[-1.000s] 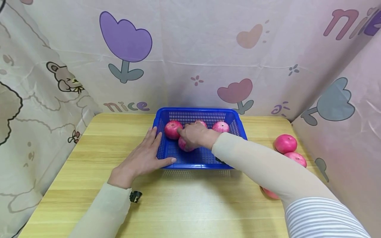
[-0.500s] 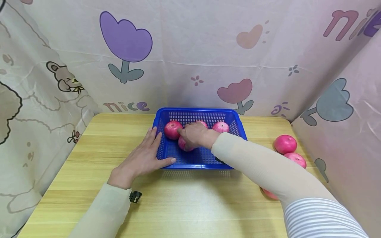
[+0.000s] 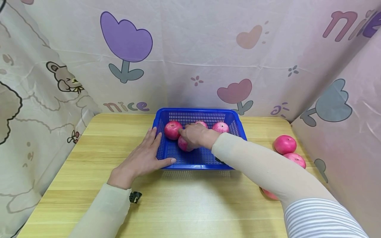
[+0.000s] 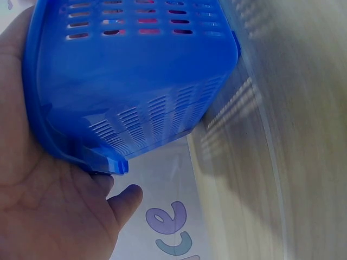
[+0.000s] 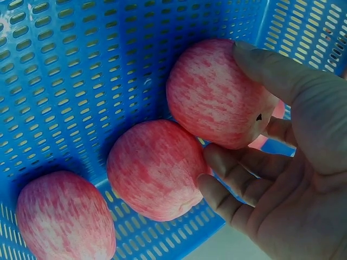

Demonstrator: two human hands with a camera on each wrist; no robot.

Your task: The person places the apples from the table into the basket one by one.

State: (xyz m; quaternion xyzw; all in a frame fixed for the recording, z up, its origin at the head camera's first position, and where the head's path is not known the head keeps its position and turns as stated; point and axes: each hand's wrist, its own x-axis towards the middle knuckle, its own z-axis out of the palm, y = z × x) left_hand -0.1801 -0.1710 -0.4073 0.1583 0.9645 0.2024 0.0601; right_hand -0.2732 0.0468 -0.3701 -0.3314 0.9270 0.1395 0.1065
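Observation:
A blue plastic basket (image 3: 196, 166) with slotted walls stands at the back of the table. My left hand (image 3: 140, 158) rests at its front left corner, thumb on the front rim and fingers straight along the left side. Inside the basket, my right hand (image 3: 194, 135) holds a pink-red apple (image 3: 183, 144), partly covered by the hand in the head view. The right wrist view shows the thumb and fingers round that apple (image 5: 217, 92). A second apple (image 5: 157, 170) lies against it, and a third apple (image 5: 65, 216) sits farther left. Another apple (image 3: 173, 130) appears at the basket's left wall.
On the table's right side lie an apple (image 3: 285, 144) and another apple (image 3: 295, 159) touching it; a further apple (image 3: 270, 194) is partly behind the right sleeve. A printed cloth (image 3: 190, 59) hangs behind the wooden table (image 3: 184, 201) and along both sides.

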